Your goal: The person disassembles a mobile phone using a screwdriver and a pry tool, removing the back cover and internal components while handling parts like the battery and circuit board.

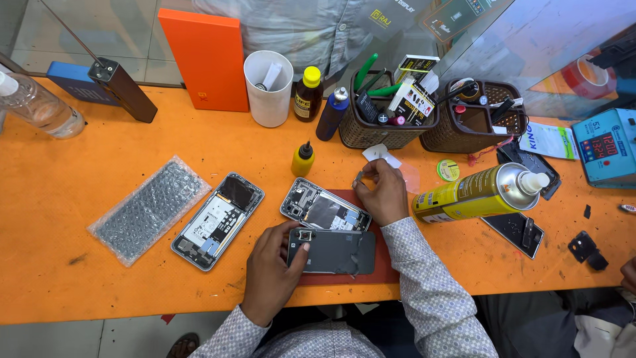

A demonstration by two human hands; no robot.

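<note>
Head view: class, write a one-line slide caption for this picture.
At an orange workbench, the left hand steadies a dark phone back cover while the right hand pinches a small part beside an opened phone.

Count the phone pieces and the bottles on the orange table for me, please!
Opened phone bodies: 2, one left of the hands, one by the right hand.
Phone back cover: 1, held by the left hand.
Small bottles: 4: yellow dropper, brown, dark blue, clear plastic.
Spray can: 1.
Total: 8
</note>
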